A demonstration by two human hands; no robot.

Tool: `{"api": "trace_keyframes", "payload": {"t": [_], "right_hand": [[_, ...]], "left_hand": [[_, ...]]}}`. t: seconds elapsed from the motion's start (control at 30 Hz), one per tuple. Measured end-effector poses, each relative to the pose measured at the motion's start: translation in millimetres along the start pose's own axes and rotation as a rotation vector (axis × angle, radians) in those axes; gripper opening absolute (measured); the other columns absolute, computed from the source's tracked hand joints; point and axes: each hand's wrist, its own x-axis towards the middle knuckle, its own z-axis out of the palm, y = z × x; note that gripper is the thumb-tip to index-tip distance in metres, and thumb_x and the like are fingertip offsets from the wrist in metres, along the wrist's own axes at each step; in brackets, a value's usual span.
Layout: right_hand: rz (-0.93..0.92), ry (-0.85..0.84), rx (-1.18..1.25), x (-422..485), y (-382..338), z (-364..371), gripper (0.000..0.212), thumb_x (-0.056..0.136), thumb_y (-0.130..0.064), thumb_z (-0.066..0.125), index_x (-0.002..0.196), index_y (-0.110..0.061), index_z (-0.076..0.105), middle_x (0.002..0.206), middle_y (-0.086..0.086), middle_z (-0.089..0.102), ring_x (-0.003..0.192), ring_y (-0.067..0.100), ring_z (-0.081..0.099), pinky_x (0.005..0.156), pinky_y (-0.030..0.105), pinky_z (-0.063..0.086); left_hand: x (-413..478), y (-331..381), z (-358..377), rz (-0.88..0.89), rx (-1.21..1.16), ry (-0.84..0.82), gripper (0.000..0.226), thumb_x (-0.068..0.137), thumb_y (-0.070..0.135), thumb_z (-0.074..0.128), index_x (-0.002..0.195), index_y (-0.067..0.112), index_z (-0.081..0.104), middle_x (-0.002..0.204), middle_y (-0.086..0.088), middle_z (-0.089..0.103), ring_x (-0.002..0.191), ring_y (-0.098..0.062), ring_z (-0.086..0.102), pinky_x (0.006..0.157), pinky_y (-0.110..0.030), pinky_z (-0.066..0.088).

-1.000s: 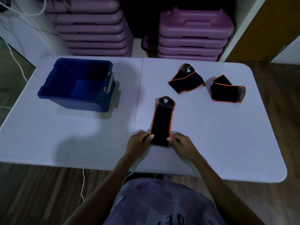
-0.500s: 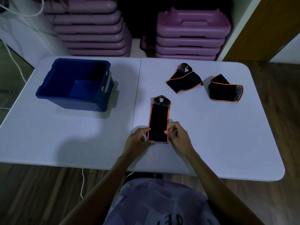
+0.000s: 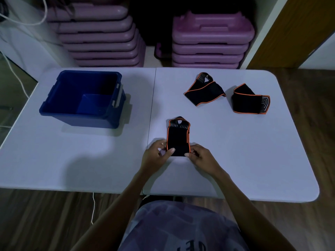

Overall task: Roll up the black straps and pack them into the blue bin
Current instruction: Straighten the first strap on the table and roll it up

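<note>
Head view: left hand [image 3: 155,156] and right hand [image 3: 202,157] pinch the rolled near end of the strap [image 3: 178,136] on the table [image 3: 72,160]. Its flat length has shortened; rolling advances, blue bin [image 3: 116,120] unfilled.

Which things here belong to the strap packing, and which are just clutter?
Job:
strap being rolled, held by left hand and right hand
middle strap
far-right strap
blue bin, empty

Lying about:
purple step platforms
white cable
</note>
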Motion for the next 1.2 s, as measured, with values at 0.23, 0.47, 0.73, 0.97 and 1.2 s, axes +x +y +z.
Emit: {"api": "trace_keyframes", "payload": {"t": [0.23,0.47,0.73,0.97,1.2], "right_hand": [[0.076,-0.028,0.014,7.7,-3.1,-2.9,0.027,0.092,-0.02,0.061,0.076,-0.003,0.047,0.067,-0.007,0.045,0.058,0.005,0.041,0.054,0.012,0.034],[0.044,0.074,-0.005,10.9,4.0,12.0,0.064,0.077,-0.027,0.069,0.126,-0.048,0.033,0.098,-0.014,0.064,0.085,0.013,0.064,0.076,0.035,0.05],[0.082,0.057,-0.112,11.6,-1.0,5.9,0.049,0.086,-0.044,0.063,0.13,-0.038,0.044,0.089,-0.015,0.059,0.082,0.003,0.056,0.075,0.027,0.04],[0.157,0.095,-0.086,10.2,-4.4,11.5,0.034,0.09,-0.052,0.053,0.118,-0.033,0.05,0.094,-0.014,0.063,0.088,0.01,0.06,0.075,0.028,0.04],[0.148,0.262,0.26,21.5,-9.6,22.5,0.038,0.088,-0.047,0.059,0.068,-0.016,0.049,0.066,-0.009,0.053,0.055,0.006,0.051,0.059,0.031,0.04]], "left_hand": [[3.4,-5.5,0.4,-0.05,-0.173,-0.073,0.031,0.081,0.032,0.069,0.111,0.026,0.064,0.096,0.002,0.072,0.083,-0.009,0.066,0.075,-0.02,0.048],[14.2,-3.3,8.0,-0.104,-0.08,-0.05,0.03,0.089,0.045,0.053,0.099,0.02,0.066,0.081,0.005,0.066,0.083,-0.018,0.064,0.073,-0.03,0.047],[20.0,4.7,6.3,-0.184,-0.167,0.028,0.027,0.084,0.042,0.063,0.101,0.026,0.051,0.067,0.009,0.057,0.071,-0.017,0.06,0.07,-0.032,0.047],[0.9,-1.0,9.6,-0.038,-0.181,0.071,0.015,0.082,0.028,0.069,0.09,0.016,0.064,0.078,0.006,0.062,0.068,-0.014,0.06,0.063,-0.029,0.047],[14.6,14.9,8.9,-0.191,-0.2,0.068,0.031,0.089,0.034,0.06,0.064,0.019,0.049,0.059,0.01,0.051,0.055,-0.004,0.047,0.058,-0.026,0.038]]}}
